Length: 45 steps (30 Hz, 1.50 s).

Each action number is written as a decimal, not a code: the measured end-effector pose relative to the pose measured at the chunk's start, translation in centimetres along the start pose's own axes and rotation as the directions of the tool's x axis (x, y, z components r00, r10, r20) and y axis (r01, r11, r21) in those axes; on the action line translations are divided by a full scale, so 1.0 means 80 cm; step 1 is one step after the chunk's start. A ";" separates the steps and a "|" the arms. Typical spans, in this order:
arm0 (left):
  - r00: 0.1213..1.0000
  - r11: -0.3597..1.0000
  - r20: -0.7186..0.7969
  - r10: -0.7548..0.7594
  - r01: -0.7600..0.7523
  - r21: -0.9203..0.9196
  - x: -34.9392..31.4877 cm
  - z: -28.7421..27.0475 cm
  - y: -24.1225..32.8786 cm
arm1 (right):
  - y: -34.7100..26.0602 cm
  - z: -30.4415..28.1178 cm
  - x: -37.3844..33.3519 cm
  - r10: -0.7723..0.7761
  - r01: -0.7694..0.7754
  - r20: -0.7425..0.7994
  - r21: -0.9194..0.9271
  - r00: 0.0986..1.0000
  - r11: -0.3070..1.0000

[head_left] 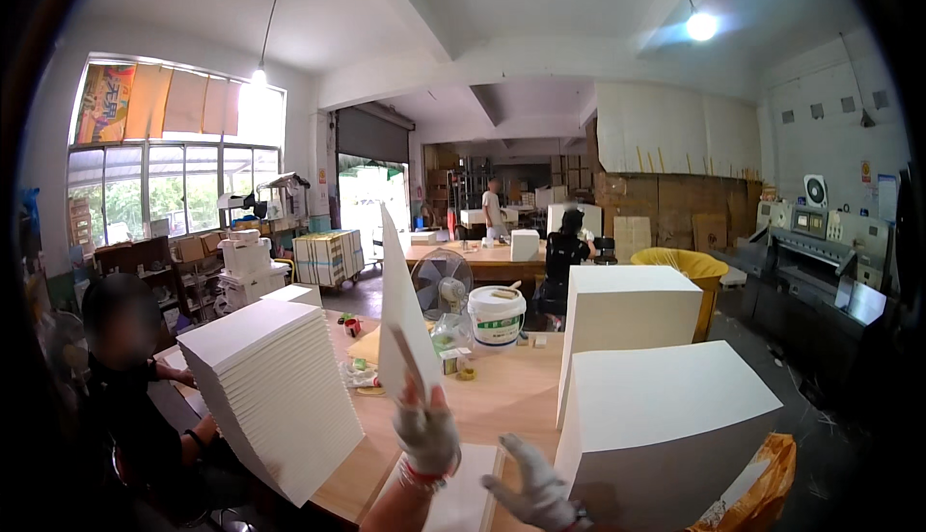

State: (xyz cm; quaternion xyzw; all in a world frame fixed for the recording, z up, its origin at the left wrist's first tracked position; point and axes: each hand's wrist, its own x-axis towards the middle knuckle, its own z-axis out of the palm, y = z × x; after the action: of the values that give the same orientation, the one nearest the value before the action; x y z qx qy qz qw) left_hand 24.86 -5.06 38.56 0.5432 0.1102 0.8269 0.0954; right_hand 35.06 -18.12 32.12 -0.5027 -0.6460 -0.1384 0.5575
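Observation:
My left hand [429,438], in a white glove with bare fingertips, is closed on the lower part of a white board [400,315]. The board stands nearly upright above the table, tilted and seen at a slant. Lower right of it, my right hand [529,484], also gloved, is open with fingers apart and nothing in it. It hovers beside a tall block of stacked white sheets [670,392]. Under and between my hands a flat white sheet [465,493] lies on the wooden table [516,378].
Left stands a tall, layered white stack [270,387], with a seated person [135,397] beside it. Another white stack [627,325] rises at right. Beyond are a white bucket [497,318] with a brush on top, a fan [442,281], tape [467,374] and a yellow bin [685,267].

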 end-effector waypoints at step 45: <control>0.306 0.662 0.636 -0.708 -0.025 0.749 -0.234 -0.400 -0.125 | 0.095 0.099 -0.258 0.635 -0.611 0.584 -0.278 0.505 0.741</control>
State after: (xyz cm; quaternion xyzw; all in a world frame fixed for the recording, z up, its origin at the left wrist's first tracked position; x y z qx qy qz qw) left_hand 3.16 -3.23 6.92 0.8524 0.4360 0.2534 0.1382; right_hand 33.95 -19.04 8.82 -0.7255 -0.5691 0.2419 0.3021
